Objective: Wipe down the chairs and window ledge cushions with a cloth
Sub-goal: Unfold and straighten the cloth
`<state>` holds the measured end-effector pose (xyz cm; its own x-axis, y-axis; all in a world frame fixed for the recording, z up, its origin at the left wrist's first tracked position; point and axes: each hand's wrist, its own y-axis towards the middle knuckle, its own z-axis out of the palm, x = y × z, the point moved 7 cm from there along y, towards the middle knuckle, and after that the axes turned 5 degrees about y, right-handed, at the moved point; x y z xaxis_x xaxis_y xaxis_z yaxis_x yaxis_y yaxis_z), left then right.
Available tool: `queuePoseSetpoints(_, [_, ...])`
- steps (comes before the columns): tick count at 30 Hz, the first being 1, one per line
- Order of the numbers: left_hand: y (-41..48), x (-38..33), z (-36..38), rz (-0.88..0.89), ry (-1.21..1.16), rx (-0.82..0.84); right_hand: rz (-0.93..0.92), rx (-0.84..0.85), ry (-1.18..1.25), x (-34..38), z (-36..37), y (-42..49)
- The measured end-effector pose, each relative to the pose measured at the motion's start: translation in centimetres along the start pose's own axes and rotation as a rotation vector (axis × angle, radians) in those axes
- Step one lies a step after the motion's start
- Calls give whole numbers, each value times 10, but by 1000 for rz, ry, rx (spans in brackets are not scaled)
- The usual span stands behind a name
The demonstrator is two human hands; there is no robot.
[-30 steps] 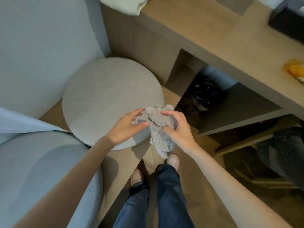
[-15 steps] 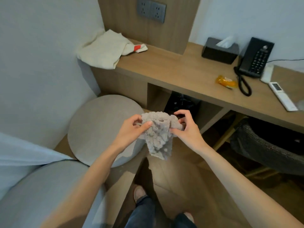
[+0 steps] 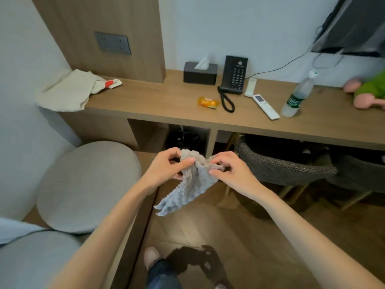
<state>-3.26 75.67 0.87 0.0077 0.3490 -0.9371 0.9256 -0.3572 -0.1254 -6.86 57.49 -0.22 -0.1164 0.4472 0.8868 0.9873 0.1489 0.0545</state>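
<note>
A grey fluffy cloth (image 3: 188, 185) hangs in front of me at chest height, held by its top edge between both hands. My left hand (image 3: 166, 166) pinches the cloth's left part and my right hand (image 3: 231, 173) pinches its right part. A round grey cushion (image 3: 87, 184) lies on the wooden ledge to the left, below the hands. A second grey cushion (image 3: 31, 259) fills the lower left corner. A dark woven chair (image 3: 281, 165) is tucked under the desk to the right.
A wooden desk (image 3: 166, 105) carries a cream towel (image 3: 68, 92), tissue box (image 3: 200, 73), black phone (image 3: 234, 75), two remotes, an orange packet (image 3: 208, 102), a water bottle (image 3: 298, 94) and a plush toy (image 3: 368, 90). A wall-mounted screen (image 3: 354, 26) hangs top right.
The view has tilted up and to the right, from the round cushion to the desk. Both hands now spread the cloth apart, and its lower end hangs out to the left.
</note>
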Motion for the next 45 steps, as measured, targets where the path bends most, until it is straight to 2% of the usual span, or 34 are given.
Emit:
queuePoseSetpoints(4, [-2,-29,77,6,-9,77,1,-131,-87,-19,-67,-55])
queuePoseSetpoints(9, [16,-45,140,-81,-29,121,-31,-355,-78,-17,-154,-103])
queuePoseSetpoints(13, [48,-65,181,-91,61,73,-50,-466,-107,-14,-217,-121])
queuePoseSetpoints(18, [97,-111,215,24,3,62,67,-530,85,-43,-292,-119])
queuePoseSetpoints(20, [119,-133,230,61,-63,79,135,-565,66,-62,-322,-116])
queuePoseSetpoints(22, [143,-156,249,108,-91,94,217,-564,-83,-85,-351,-111])
queuePoseSetpoints(24, [169,-180,269,182,-63,120,292,-515,-278,-107,-377,-103])
queuePoseSetpoints(26, [195,-202,291,236,-46,168,366,-448,-370,-131,-400,-94])
queuePoseSetpoints(28, [221,-221,313,250,-44,219,444,-384,-309,-156,-419,-85])
queuePoseSetpoints(31, [251,-246,348,272,-26,316,538,-342,-82,-189,-434,-72])
queuePoseSetpoints(34, [275,-267,376,314,-7,369,543,-482,7,-214,-457,-63])
queuePoseSetpoints(39, [324,-285,412,324,-15,266,471,-735,-92,-250,-528,-61])
queuePoseSetpoints(41, [342,-288,429,329,-14,222,440,-718,-108,-267,-560,-56])
queuePoseSetpoints(45, [375,-281,464,295,-8,83,390,-531,-202,-302,-622,-47])
